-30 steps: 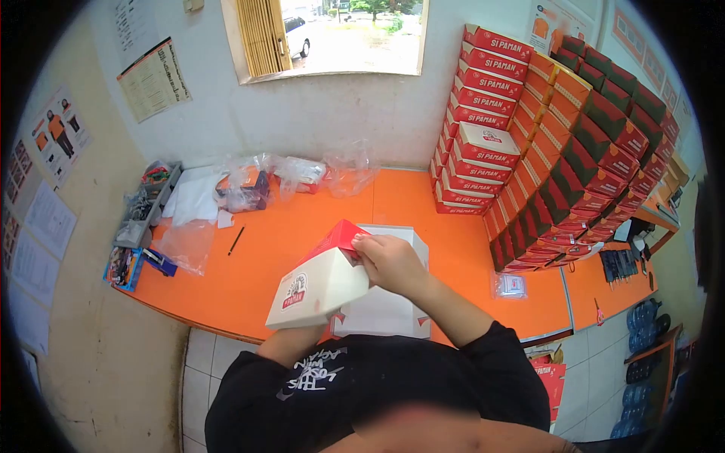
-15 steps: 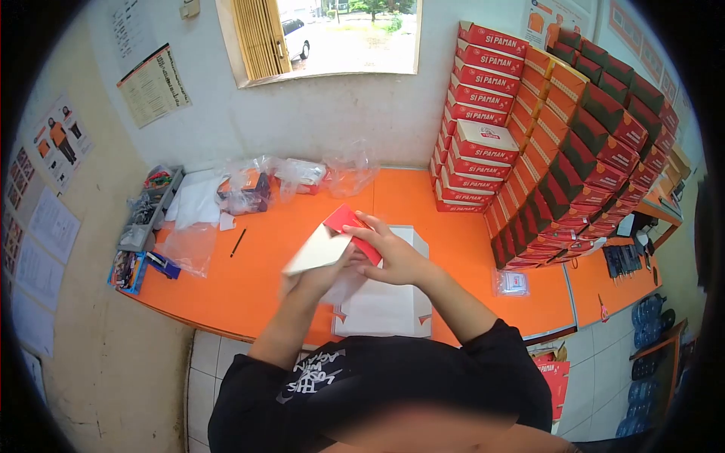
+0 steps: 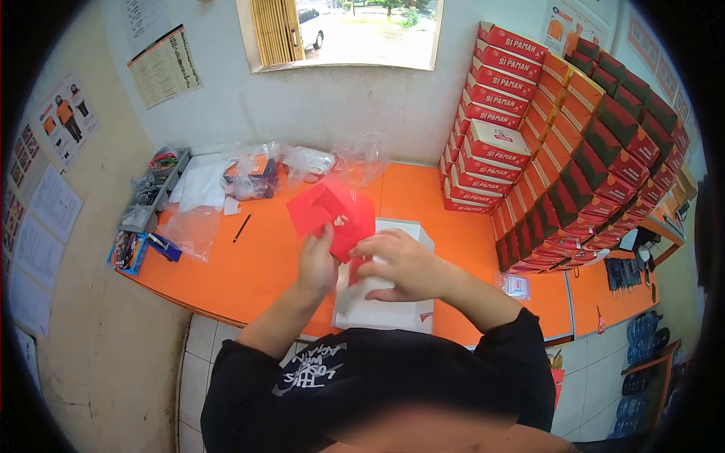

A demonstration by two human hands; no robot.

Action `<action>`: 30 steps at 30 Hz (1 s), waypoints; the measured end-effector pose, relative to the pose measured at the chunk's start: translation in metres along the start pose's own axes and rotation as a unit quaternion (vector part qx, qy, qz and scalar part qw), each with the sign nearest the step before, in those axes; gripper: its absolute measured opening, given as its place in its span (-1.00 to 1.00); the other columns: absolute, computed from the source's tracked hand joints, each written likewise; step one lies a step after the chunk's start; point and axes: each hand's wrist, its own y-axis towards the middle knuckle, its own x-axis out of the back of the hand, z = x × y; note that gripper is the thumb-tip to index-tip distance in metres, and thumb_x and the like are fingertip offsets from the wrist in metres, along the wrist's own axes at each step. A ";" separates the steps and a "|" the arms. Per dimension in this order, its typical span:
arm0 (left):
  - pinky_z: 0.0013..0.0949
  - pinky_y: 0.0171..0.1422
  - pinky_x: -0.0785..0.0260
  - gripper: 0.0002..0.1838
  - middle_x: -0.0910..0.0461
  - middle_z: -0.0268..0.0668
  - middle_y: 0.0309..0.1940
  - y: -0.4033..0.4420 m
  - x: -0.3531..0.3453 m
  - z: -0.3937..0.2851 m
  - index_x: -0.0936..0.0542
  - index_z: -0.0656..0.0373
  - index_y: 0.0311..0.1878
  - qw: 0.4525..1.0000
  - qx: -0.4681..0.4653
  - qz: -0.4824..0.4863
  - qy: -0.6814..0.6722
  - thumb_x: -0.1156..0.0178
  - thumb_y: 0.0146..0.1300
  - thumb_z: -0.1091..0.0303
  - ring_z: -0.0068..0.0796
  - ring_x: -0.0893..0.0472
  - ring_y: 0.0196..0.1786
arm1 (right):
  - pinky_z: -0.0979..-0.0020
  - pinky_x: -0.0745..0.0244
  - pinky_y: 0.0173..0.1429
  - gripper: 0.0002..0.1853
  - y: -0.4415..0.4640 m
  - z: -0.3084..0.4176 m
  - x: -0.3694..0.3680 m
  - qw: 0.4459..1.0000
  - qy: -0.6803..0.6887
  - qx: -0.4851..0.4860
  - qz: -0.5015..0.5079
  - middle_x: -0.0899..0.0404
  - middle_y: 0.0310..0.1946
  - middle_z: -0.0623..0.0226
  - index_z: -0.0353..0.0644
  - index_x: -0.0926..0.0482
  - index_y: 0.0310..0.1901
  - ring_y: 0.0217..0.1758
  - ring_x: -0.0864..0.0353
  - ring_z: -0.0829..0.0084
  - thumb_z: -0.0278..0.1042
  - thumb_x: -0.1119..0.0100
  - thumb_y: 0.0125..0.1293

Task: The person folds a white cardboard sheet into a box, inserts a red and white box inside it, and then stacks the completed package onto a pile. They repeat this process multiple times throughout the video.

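Note:
A piece of folded cardboard (image 3: 321,210), bright red on the side facing up, is held above the orange table. My left hand (image 3: 319,260) grips its lower left edge, thumb on top. My right hand (image 3: 400,264) is closed on its lower right part, fingers bent over it; a blurred white part shows below these fingers. Under my hands an open white cardboard box (image 3: 396,313) lies on the table, partly covered by my hands and forearm.
Stacked red boxes (image 3: 502,79) and orange-and-black boxes (image 3: 581,174) rise at the right. Plastic-wrapped packs (image 3: 253,174) lie along the wall. A grey tray (image 3: 140,211), a black pen (image 3: 242,228) and a small white pack (image 3: 516,286) rest on the orange table (image 3: 272,272).
The cardboard has been turned, so its red face now shows where the white side was. My left hand moved up to its lower edge. The view shifted slightly.

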 end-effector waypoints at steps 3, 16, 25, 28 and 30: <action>-0.27 0.03 -0.42 -0.66 -0.43 -0.18 -0.02 -0.001 -0.017 0.002 -0.27 0.21 0.13 0.997 -0.029 -0.023 -0.071 0.17 0.39 0.24 -0.36 -0.50 -0.01 | 0.20 -0.41 0.03 -0.68 0.008 0.010 -0.009 0.977 -0.188 0.103 -0.010 -0.41 -0.01 0.25 -0.06 -0.49 -0.26 0.05 -0.43 0.23 -0.29 -0.37 -0.08; -0.32 0.07 -0.41 -0.63 -0.45 -0.19 -0.05 -0.010 -0.022 -0.020 -0.39 0.28 0.00 0.965 -0.151 -0.008 0.213 -0.17 0.08 0.63 -0.40 -0.49 -0.01 | 0.29 -0.51 0.03 -0.84 0.007 0.009 0.018 0.980 -0.107 0.073 -0.149 -0.56 -0.24 0.20 -0.33 -0.55 -0.35 -0.04 -0.57 0.21 -0.59 -0.24 -0.04; -0.33 0.03 -0.36 -0.66 -0.46 -0.22 -0.06 0.020 -0.004 0.017 -0.35 0.25 0.07 0.982 -0.097 0.086 0.139 0.00 0.26 0.34 -0.42 -0.47 0.00 | 0.24 -0.45 0.05 -0.80 0.004 -0.005 0.006 0.981 -0.103 -0.108 -0.128 -0.53 -0.25 0.22 -0.25 -0.58 -0.29 -0.05 -0.54 0.15 -0.52 -0.25 -0.03; -0.39 -0.10 -0.41 -0.64 -0.51 -0.19 -0.14 0.018 0.004 0.030 -0.37 0.30 0.03 0.919 -0.135 0.046 0.367 -0.10 0.12 0.53 -0.45 -0.54 -0.09 | 0.26 -0.40 0.05 -0.82 0.018 0.004 -0.001 0.965 0.001 -0.122 -0.230 -0.51 -0.28 0.27 -0.21 -0.59 -0.31 -0.12 -0.50 0.19 -0.48 -0.27 -0.03; -0.40 -0.20 -0.41 -0.71 -0.57 -0.19 -0.31 0.008 -0.018 0.033 -0.45 0.32 -0.08 0.888 -0.226 0.071 0.394 -0.08 0.09 0.49 -0.42 -0.58 -0.20 | 0.28 -0.38 0.03 -0.81 0.024 0.002 -0.014 0.966 -0.077 -0.109 -0.221 -0.49 -0.28 0.28 -0.20 -0.60 -0.31 -0.15 -0.47 0.21 -0.46 -0.29 -0.04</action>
